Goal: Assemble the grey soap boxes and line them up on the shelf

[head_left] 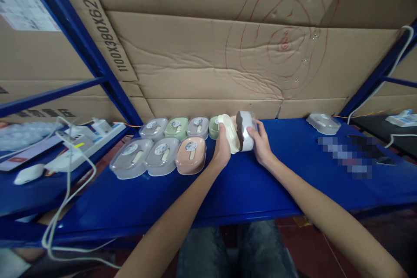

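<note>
My left hand [222, 149] grips a cream plastic piece [229, 134] with a rounded outline, held on edge. In my right hand [261, 143] is a white box [246, 131] with a wavy dark brown band, also tipped up on its side. The two pieces are close together over the blue shelf; I cannot tell whether they touch. Left of my left hand stand several lidded plastic containers in two rows, among them a peach container [191, 156], a grey container [162, 157] and a green container [176, 127]. Another green container [213, 127] is partly hidden behind the cream piece.
A clear-lidded container [323, 123] lies at the back right of the blue shelf [260, 186]. White cables [69, 173] hang over the left side by a power strip [81, 147]. A cardboard wall [195, 56] closes the back, between blue posts [74, 30].
</note>
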A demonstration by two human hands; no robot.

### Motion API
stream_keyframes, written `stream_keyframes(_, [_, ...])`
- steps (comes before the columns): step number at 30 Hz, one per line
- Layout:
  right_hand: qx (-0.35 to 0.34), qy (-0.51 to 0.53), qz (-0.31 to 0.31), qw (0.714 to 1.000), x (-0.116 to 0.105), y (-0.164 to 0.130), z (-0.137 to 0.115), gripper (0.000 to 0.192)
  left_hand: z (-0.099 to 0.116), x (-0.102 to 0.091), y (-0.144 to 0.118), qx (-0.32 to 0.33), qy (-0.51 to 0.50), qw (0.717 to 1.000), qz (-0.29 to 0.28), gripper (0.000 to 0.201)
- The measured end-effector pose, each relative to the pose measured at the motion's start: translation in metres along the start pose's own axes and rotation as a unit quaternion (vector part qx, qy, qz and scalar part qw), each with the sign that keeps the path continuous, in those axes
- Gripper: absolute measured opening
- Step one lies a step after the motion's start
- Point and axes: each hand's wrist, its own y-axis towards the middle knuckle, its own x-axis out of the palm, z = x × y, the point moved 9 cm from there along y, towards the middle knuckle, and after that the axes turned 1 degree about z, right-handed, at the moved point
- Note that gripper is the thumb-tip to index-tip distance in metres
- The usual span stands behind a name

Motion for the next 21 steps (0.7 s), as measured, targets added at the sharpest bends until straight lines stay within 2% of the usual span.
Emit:
stream_keyframes(3, [0.024,0.068,0.019,0.997,-0.010,0.009,-0.002,0.055,0.002,-0.007,0.004,-0.036,-0.035,0.998,0.033,0.096])
stream_keyframes(6, [0.031,0.107,0.024,0.993,-0.017,0.015,-0.006,0.047,0.006,-0.010,0.002,-0.065,-0.053,0.996,0.031,0.105])
stream_keyframes(10, [0.033,0.126,0.057,0.990,-0.025,0.015,-0.006,0.043,0.012,-0.010,-0.003,-0.069,-0.067,0.995,0.033,0.102])
stream_keyframes(13, [0.032,0.120,0.051,0.991,-0.020,0.011,-0.005,0.044,0.013,-0.005,-0.004,-0.067,-0.094,0.993,0.034,0.096])
stream_keyframes(18, [0.008,0.076,0.013,0.997,-0.004,0.003,-0.009,0.052,0.019,-0.002,-0.005,-0.023,-0.100,0.993,0.052,0.080])
stream_keyframes(21, [0.011,0.076,-0.007,0.997,0.003,0.000,-0.009,0.052,0.018,0.001,-0.005,-0.031,-0.094,0.995,0.034,0.078])
